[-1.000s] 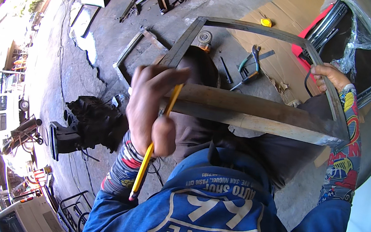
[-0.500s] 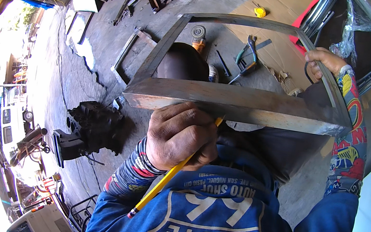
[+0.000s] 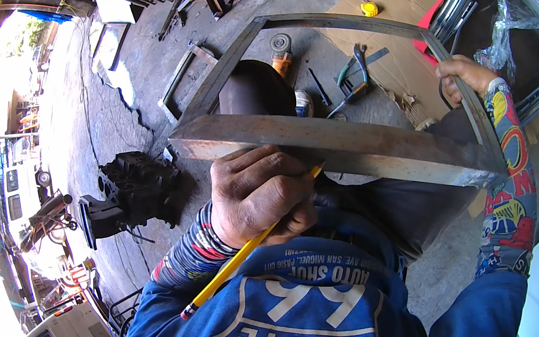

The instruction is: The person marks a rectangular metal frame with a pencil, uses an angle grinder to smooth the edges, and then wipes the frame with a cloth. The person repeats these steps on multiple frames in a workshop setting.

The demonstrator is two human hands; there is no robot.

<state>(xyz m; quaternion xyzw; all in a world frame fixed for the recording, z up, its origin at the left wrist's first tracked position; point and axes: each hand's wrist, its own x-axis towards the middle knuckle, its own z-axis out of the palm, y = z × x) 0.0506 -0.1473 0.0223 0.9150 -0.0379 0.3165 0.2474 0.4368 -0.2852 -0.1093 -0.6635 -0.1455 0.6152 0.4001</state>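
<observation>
A rectangular steel frame (image 3: 348, 154) of welded flat-sided bars is held up in front of my chest, its near bar broad and rust-stained. Pinched in my left hand (image 3: 263, 199) is a yellow pencil (image 3: 226, 272), its tip near the lower edge of that bar and its eraser end toward my sleeve. The fingers of this hand sit right below the bar; whether they touch it I cannot tell. On the far right, my right hand (image 3: 462, 79) is wrapped around the frame's side bar, near its far corner.
Beyond the frame, an angle grinder (image 3: 281, 59), blue-handled pliers (image 3: 353, 76) and a dark pointed tool (image 3: 318, 87) lie on concrete. A yellow tape measure (image 3: 370, 8) rests on cardboard (image 3: 406, 0). At left stand black machine parts (image 3: 134, 187) and another metal frame (image 3: 178, 81).
The steel frame has shifted slightly up and left in view, with both hands moving along. The pencil stays in my left hand, its tip still by the near bar.
</observation>
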